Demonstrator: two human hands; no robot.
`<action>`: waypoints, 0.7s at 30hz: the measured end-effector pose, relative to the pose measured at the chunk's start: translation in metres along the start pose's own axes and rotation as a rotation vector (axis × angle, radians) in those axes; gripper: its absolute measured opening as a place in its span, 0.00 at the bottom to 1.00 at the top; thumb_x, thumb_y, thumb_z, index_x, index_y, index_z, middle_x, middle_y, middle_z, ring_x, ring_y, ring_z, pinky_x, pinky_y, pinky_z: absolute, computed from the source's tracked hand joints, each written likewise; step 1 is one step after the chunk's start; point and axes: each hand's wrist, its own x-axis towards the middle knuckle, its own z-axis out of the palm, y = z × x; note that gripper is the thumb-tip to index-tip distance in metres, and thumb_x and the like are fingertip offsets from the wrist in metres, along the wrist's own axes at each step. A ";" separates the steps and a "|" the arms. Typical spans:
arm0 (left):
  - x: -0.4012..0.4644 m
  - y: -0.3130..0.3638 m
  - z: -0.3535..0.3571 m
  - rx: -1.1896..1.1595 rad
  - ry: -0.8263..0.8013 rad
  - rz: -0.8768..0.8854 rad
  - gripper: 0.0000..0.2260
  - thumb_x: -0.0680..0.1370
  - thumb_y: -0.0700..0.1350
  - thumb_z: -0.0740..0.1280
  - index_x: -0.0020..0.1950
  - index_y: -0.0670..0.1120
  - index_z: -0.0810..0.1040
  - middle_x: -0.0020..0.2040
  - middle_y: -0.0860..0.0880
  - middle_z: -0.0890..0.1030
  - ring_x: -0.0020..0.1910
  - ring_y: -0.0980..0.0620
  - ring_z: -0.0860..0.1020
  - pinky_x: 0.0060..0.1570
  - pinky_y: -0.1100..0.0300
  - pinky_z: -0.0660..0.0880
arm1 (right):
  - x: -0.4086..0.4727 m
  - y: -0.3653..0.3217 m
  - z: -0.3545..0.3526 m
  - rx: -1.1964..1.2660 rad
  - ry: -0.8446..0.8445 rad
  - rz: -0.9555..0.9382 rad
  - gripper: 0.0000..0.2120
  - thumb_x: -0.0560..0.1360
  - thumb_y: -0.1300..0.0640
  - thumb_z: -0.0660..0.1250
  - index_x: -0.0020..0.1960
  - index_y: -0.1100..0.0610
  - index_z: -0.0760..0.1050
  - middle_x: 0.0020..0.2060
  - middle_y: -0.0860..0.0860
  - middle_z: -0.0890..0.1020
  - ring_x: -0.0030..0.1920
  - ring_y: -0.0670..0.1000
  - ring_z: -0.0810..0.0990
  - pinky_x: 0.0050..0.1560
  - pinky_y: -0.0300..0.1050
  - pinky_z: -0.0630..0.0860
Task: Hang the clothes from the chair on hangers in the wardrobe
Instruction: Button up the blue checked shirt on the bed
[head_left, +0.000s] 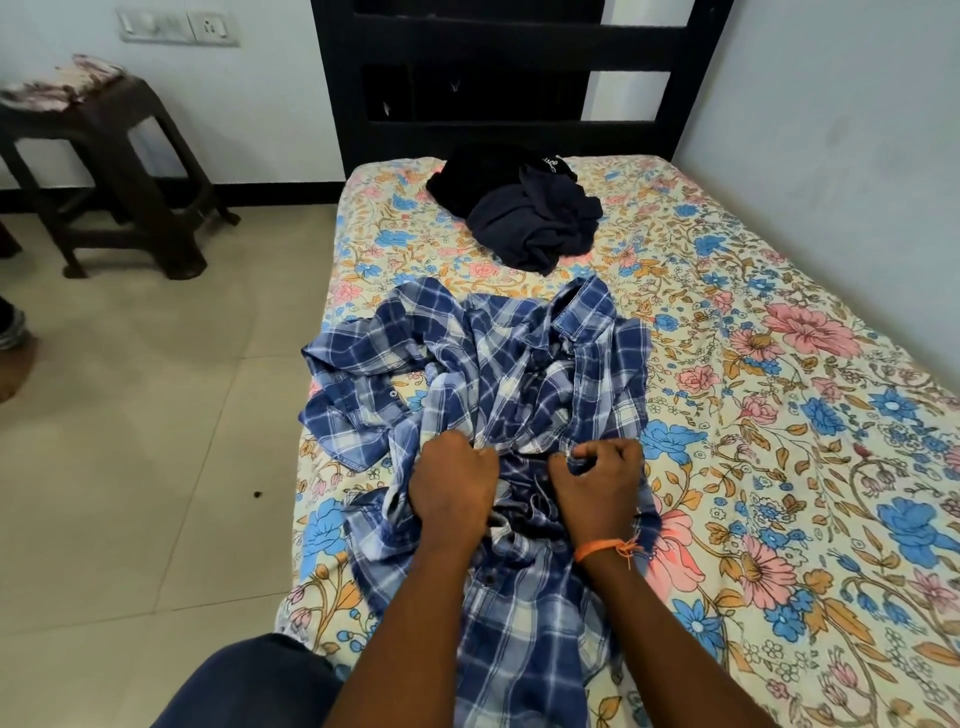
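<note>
Gripped shirt on bed, both hands clenched in cloth; apparently straightening it; hanger needed next.

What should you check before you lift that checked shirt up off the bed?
1. Left hand has a grip on the checked shirt: ok.
2. Right hand has a grip on it too: ok.
3. Shirt smoothed flat: not ok, it lies crumpled on the bed.
4. Dark clothes lying apart from the shirt: ok.
5. Hanger ready nearby: not ok, none in view.
6. Buttons undone: cannot tell.
</note>
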 end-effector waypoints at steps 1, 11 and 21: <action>0.000 0.000 -0.001 0.041 0.004 0.003 0.13 0.76 0.49 0.67 0.34 0.45 0.72 0.32 0.50 0.75 0.29 0.51 0.73 0.30 0.60 0.72 | 0.001 0.000 0.000 -0.009 -0.011 0.011 0.10 0.69 0.56 0.76 0.41 0.58 0.76 0.52 0.54 0.71 0.43 0.49 0.73 0.42 0.41 0.69; 0.002 0.008 0.011 0.233 -0.063 0.409 0.15 0.78 0.36 0.63 0.64 0.44 0.77 0.61 0.48 0.72 0.50 0.48 0.78 0.50 0.51 0.79 | 0.014 0.002 -0.004 -0.045 -0.108 0.072 0.11 0.65 0.55 0.78 0.39 0.60 0.78 0.50 0.55 0.74 0.40 0.37 0.68 0.37 0.30 0.62; 0.015 0.008 0.011 -0.128 -0.030 0.191 0.22 0.82 0.46 0.62 0.28 0.46 0.67 0.25 0.50 0.69 0.23 0.54 0.67 0.25 0.60 0.63 | 0.031 0.002 0.003 -0.240 -0.191 0.024 0.20 0.78 0.48 0.65 0.40 0.66 0.76 0.53 0.60 0.76 0.37 0.52 0.66 0.42 0.43 0.64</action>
